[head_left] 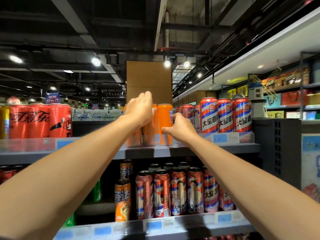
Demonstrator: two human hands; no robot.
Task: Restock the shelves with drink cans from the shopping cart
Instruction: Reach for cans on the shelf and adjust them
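I see both arms reaching up to the top shelf (190,149) at the centre of the frame. My left hand (138,110) lies over the orange cans (165,123), its back to the camera; the fingers curl down behind the cans, and I cannot tell whether they hold one or only rest on it. My right hand (180,129) sits lower, just right of centre, with the thumb stretched left against the lower side of the rightmost orange can and the fingers loosely bent beside it, pressing rather than wrapping.

The orange cans stand upright in a tight cluster at the shelf's front edge, behind a clear plastic lip (225,137) that carries the price tags. Left of them there is an open gap on the shelf before the red cola cans (39,120) at the left of the frame. To the right, the striped red, white and blue cans (225,115) stand near, leaving only a narrow slot where my right hand is. Behind the orange cans a brown cardboard box (149,80) rises upright, closing the room at the back.

Below, in the lower middle of the frame, the second shelf (190,226) holds more striped cans (178,193) packed side by side and two orange cans (122,200) at their left, with dark open room further left. A black perforated panel (277,149) bounds the shelving on the right.
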